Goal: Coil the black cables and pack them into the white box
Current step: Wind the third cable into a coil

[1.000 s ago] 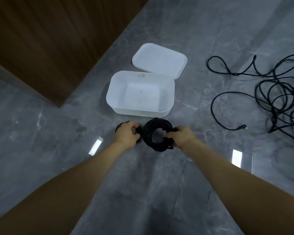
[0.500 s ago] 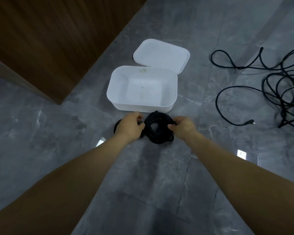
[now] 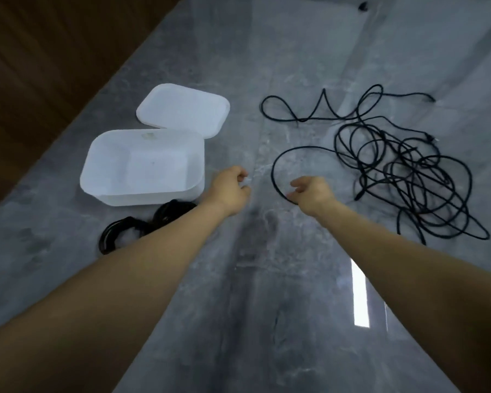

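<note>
- Head view, what has changed: half a second ago both hands gripped a finished black coiled cable bundle in front of the white rectangular plastic box; now the coils lie on the grey marble-look floor just beside the box's near wall, partly hidden by the left forearm, and the view has swung right.
- Meaning: the coils are not yet in the box, which looks empty; its white lid lies behind it. The loose tangle of black cable looks like the next job.
- Left hand: fingers loosely curled, holding nothing, hovering by the box's right corner.
- Right hand: reaching toward the tangle, fingers relaxed at the nearest loop; whether it touches the loop is unclear.
</note>
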